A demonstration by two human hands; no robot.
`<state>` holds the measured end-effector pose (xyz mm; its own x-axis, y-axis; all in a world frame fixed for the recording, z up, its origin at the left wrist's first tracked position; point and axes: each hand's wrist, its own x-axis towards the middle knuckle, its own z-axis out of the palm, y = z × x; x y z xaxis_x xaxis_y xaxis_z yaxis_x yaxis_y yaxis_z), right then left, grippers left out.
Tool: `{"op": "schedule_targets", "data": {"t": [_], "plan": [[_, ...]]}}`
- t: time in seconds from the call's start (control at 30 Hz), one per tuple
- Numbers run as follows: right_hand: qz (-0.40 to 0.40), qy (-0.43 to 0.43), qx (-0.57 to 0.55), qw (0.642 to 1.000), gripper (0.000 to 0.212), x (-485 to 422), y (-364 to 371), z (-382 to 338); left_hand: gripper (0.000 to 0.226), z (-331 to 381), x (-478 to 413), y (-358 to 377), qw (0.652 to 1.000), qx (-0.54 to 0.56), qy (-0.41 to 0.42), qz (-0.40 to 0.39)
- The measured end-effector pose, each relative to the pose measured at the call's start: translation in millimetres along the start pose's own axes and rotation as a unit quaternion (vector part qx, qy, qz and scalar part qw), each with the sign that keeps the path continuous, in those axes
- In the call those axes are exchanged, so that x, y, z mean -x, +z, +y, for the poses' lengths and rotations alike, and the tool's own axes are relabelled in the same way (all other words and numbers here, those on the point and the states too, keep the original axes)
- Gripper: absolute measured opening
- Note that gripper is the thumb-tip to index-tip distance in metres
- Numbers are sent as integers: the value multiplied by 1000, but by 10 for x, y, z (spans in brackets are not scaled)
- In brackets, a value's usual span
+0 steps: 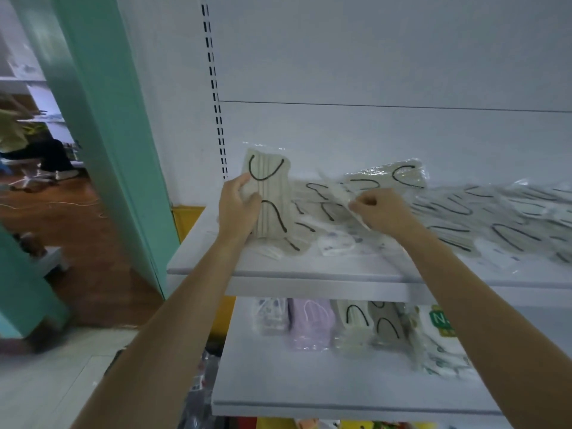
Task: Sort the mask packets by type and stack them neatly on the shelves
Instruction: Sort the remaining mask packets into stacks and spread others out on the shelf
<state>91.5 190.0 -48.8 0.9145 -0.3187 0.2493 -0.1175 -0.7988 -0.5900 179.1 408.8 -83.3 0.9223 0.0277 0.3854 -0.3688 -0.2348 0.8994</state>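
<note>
On the upper shelf [278, 270] lie many clear packets of grey masks with black ear loops [483, 218], spread loosely to the right. My left hand [240, 209] grips an upright stack of grey mask packets [272, 196] at the shelf's left end. My right hand [382, 212] pinches the edge of another grey mask packet [383, 178], lifted above the pile. A small white patterned mask packet [337, 244] lies near the front edge between my hands.
The lower shelf [309, 394] holds upright packets: white patterned [269, 315], lilac [311, 325], grey [368, 323] and a green-labelled pack [439, 320]. A teal pillar [102, 119] stands left of the shelving. A seated person [28, 144] is far left.
</note>
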Motion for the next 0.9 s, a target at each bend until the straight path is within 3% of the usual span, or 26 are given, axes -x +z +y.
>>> {"op": "schedule_targets", "data": {"t": [0.07,0.13,0.27,0.37,0.47,0.57,0.73,0.9], "plan": [[71,-1,-94,993,19,-51,53,-171,42,39,41,2,999,32,-2,-5],[81,-26,-139,987,15,-102,187,-424,40,81,42,-8,998,64,-12,-10],[-76,-120,-90,986,27,-137,572,-821,18,160,79,-18,997,69,0,-32],[-162,-180,-41,969,29,-245,679,-853,38,98,47,-26,997,73,-21,-26],[-120,-167,-101,973,23,-415,652,-610,61,41,24,-63,998,50,-36,-9],[-111,-182,-4,977,46,-461,631,-350,71,11,-21,-80,995,53,-46,71],[-304,-165,29,938,73,-421,649,-345,85,-22,-61,-93,977,101,-57,179],[-282,-171,38,943,58,-420,697,-327,73,16,-50,-133,954,160,-94,236]]}}
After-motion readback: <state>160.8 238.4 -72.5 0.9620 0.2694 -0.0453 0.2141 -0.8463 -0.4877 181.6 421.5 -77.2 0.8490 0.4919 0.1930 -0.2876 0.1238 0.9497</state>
